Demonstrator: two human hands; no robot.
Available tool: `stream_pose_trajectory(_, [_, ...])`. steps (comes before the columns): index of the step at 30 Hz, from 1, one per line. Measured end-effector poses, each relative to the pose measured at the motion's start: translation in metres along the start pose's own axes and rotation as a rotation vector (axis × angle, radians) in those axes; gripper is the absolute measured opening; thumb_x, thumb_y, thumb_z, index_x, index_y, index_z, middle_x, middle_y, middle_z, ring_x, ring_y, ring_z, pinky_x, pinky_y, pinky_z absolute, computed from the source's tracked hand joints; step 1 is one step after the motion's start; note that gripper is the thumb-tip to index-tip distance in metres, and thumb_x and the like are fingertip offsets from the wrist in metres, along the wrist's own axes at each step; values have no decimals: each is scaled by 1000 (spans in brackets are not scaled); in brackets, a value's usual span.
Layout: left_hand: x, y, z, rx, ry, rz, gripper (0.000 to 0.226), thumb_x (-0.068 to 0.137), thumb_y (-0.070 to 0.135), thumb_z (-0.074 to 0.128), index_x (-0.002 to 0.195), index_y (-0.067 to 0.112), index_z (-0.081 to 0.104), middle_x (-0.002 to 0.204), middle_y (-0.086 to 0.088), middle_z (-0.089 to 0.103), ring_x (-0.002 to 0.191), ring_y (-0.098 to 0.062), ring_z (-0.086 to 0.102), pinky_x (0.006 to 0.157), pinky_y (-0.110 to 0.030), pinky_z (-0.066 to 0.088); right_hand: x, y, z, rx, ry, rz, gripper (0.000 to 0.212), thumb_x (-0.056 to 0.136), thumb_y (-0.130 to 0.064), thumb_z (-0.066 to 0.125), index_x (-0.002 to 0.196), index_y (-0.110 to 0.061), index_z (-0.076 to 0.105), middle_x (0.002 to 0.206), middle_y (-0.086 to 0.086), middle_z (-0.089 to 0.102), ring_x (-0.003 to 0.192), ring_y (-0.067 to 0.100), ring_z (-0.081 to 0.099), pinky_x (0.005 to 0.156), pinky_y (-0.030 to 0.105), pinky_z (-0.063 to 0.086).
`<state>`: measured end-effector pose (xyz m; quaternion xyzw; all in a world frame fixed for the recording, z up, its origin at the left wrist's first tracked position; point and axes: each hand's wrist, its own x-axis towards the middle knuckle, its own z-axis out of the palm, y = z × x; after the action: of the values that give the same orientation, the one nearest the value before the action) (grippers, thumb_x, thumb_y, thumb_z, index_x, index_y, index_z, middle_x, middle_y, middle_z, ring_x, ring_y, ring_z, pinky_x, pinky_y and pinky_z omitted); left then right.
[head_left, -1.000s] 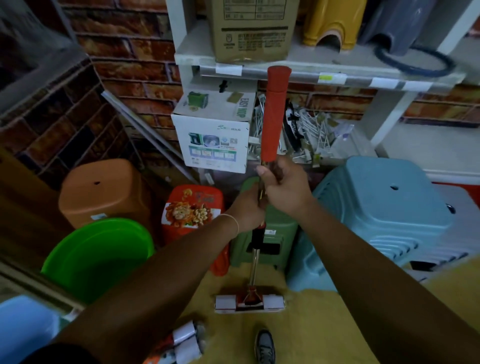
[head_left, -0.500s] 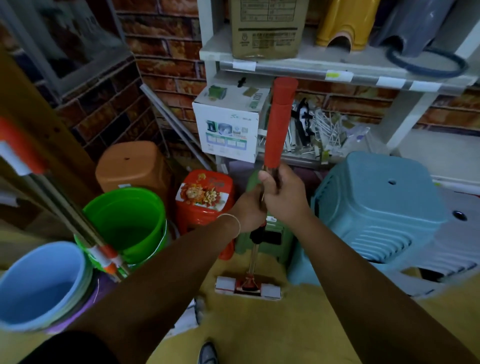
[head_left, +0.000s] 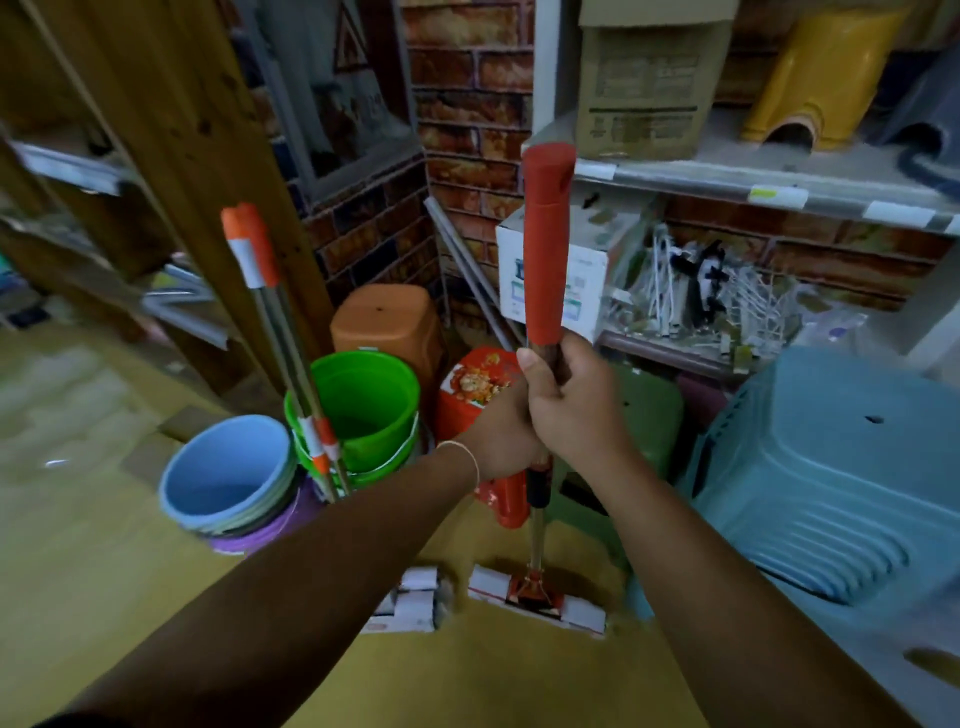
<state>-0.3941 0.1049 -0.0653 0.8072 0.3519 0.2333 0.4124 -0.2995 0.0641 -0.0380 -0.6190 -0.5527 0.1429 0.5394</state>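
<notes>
A: Fingers first. What do we log?

B: Right-hand fingers (head_left: 535, 371) are curled tight round the metal shaft (head_left: 535, 525), just under the red grip (head_left: 545, 218). The right hand (head_left: 576, 415) is on top. The left hand (head_left: 501, 441) touches it from below and is also wrapped round the shaft. So both are closed on the mop (head_left: 543, 291).

A: Where's the mop?

B: Near upright, with the mop head (head_left: 535, 597) flat on the yellow floor (head_left: 519, 675). It stands in front of the green stool (head_left: 649, 415), between the red stool (head_left: 478, 384) and the teal stool (head_left: 831, 467).

A: Step?

B: We'd judge it a two-handed hold on a standing mop. With the hands stacked above the black collar (head_left: 537, 486), it could be a twist to set the shaft length or just a carry grip. We can't tell which.

A: Surroundings, quick.

B: Two spare mops (head_left: 291, 338) lean to the left, by the green bucket (head_left: 363, 400) and the blue bucket (head_left: 228, 467). Their wrapped heads (head_left: 410, 597) lie just beside ours. The shelf (head_left: 727, 171) edge is close behind the red grip.

A: Next move?

B: If we're stowing it with the spares, we lift the head clear of the floor and swing it left. The long grip has to stay off the shelf edge. Then we lean it without knocking the other two shafts.
</notes>
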Motion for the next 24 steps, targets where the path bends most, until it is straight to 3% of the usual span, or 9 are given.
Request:
stream_pose_trajectory(2, [-9,9,-20,30,50,-9,17,82,15,48,92,8,60,85,-10,68,79,-22,65,74,-44,56,5,-24,4,-5,-5,-43,31,88,-50,53,102,-24,62,89,-1,66,90,22,63,81,42,54])
stream_pose_trajectory(4, [-22,18,-43,35,105,-14,15,87,15,51,98,12,60,90,-1,67,84,-12,64,76,-32,54,9,-48,10,42,-32,-84,27,88,-49,55,94,-23,62,80,-3,64,81,19,63,75,43,54])
stream_pose_trajectory(9, [-77,26,-103,-17,192,-105,32,83,10,53,113,2,62,103,-13,71,98,-25,67,83,-39,56,6,-103,46,164,-184,-134,11,90,-41,62,83,-33,61,79,-7,69,79,11,67,75,40,57])
stream_pose_trajectory(11, [-105,22,-125,-15,233,-159,26,86,4,52,109,-2,62,99,-14,70,93,-24,67,80,-35,54,-2,-123,73,205,-243,-148,12,88,-42,62,78,-34,61,77,-5,70,77,11,69,73,40,58])
stream_pose_trajectory(14, [-152,15,-157,-77,311,-201,12,90,5,54,100,9,60,81,6,64,71,1,59,64,-14,49,-22,-156,118,250,-315,-178,26,83,-51,58,85,-26,65,78,-1,71,77,14,69,73,42,58])
stream_pose_trajectory(15, [-168,10,-168,-114,332,-222,13,92,4,55,101,12,59,81,10,63,70,3,58,65,-13,48,-30,-168,132,268,-347,-176,29,83,-52,58,89,-24,66,79,-1,71,78,13,69,74,43,58])
stream_pose_trajectory(19, [-233,-13,-213,-128,393,-271,10,87,11,61,94,19,61,87,2,67,83,-9,61,77,-31,53,-66,-212,188,337,-420,-186,31,81,-53,58,89,-24,64,77,1,71,75,18,70,72,48,58])
stream_pose_trajectory(24, [-307,-50,-266,-73,464,-323,13,88,3,55,98,9,61,77,3,63,61,2,53,60,-19,44,-108,-270,256,369,-498,-189,37,74,-63,55,89,-30,62,78,5,71,76,24,70,73,53,58])
